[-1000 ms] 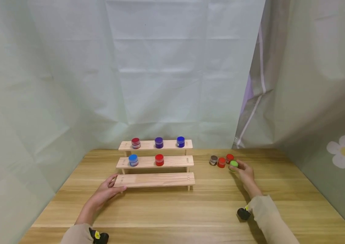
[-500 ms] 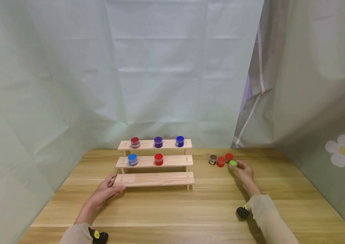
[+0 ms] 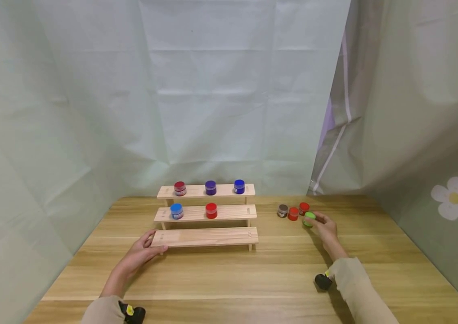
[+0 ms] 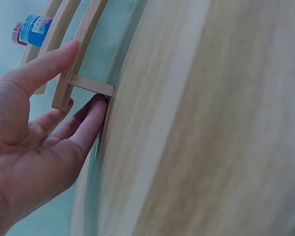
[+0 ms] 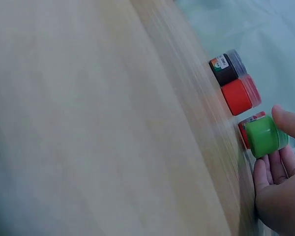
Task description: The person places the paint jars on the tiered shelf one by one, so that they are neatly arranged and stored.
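My left hand (image 3: pixel 137 255) grips the left end of a three-step wooden display rack (image 3: pixel 204 237) at its lowest step. In the left wrist view, the thumb lies on the step's front edge and the fingers (image 4: pixel 91 123) reach behind the short leg (image 4: pixel 92 84). On the right, my right hand (image 3: pixel 326 231) pinches a green paint jar (image 5: pixel 263 137) between thumb and fingers, low over the table. Close by stand two red paint jars (image 3: pixel 293 213) and a dark brown one (image 3: pixel 283 211). The green jar partly hides one red jar in the right wrist view.
The top step bears a dark red jar (image 3: pixel 180 188), a purple jar (image 3: pixel 210 188) and a dark blue jar (image 3: pixel 239 186). A light blue jar (image 3: pixel 177 211) and a red jar (image 3: pixel 211 210) stand on the middle step. Pale cloth (image 3: pixel 213 112) hangs behind the wooden table (image 3: pixel 229 279).
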